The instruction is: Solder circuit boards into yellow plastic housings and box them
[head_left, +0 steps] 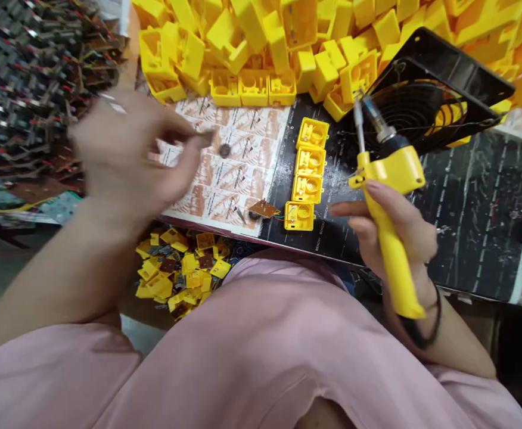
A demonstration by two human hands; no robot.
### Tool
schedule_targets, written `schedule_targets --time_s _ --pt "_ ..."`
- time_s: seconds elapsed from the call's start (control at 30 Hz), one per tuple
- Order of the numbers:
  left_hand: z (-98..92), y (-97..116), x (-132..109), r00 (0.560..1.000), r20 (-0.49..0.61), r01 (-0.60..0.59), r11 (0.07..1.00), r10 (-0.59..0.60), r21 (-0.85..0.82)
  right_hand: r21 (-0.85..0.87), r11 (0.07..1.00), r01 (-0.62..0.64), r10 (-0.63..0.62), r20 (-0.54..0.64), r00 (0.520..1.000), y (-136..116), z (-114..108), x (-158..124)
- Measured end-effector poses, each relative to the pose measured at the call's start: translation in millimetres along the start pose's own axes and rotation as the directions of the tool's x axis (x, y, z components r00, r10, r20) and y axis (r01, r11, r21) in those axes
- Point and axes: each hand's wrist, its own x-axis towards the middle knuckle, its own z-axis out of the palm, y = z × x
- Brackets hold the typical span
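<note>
My right hand point(399, 232) is wrapped round the handle of a yellow soldering gun point(388, 170), its metal tip pointing away from me beside a black fan. My left hand point(131, 155), smeared by motion, pinches a small brownish piece too blurred to name, above the patterned paper. A small dark round part point(224, 150) lies on that paper near its fingertips. Between my hands, several open yellow casings point(311, 162) stand in a column on the black board. A brown circuit board point(264, 208) with thin wires lies beside the nearest casing.
Yellow casings point(252, 36) are heaped along the back. The black fan point(415, 101) leans at the back right. A pile of circuit boards point(33, 95) fills the left. Below the table edge sits a heap of yellow pieces point(189, 268).
</note>
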Motion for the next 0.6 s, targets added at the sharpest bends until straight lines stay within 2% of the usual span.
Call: schedule_targets --time_s 0.07,0.1,0.17,0.23,0.3,0.4,0.5,0.6 --pt "18.2 29 9 0.984 0.082 -0.153 0.987 0.157 -0.044 -0.097 0.994 0.058 -0.052 0.060 0.997 10 12 5" --pt "24.6 39 10 0.962 0.148 -0.221 0.972 0.230 -0.074 -0.142 0.986 0.091 -0.078 0.094 0.992 16 17 7" --pt "31.3 49 8 0.915 0.243 -0.288 0.943 0.322 -0.166 -0.189 0.969 0.159 -0.127 0.172 0.977 24 23 9" --pt "31.2 49 7 0.902 0.272 -0.267 0.928 0.336 -0.261 -0.182 0.961 0.210 -0.163 0.244 0.956 29 25 9" --pt "27.5 45 11 0.916 0.277 -0.201 0.928 0.292 -0.313 -0.180 0.957 0.226 -0.171 0.277 0.946 29 23 8" --pt "21.8 45 28 0.909 0.337 -0.142 0.942 0.246 -0.304 -0.185 0.962 0.201 -0.158 0.224 0.962 24 16 7" --pt "21.6 57 43 0.868 0.409 -0.174 0.944 0.281 -0.279 -0.206 0.964 0.171 -0.148 0.124 0.981 17 8 7" --pt "31.0 67 47 0.811 0.457 -0.222 0.914 0.366 -0.339 -0.198 0.967 0.162 -0.141 0.116 0.983 12 -1 8"
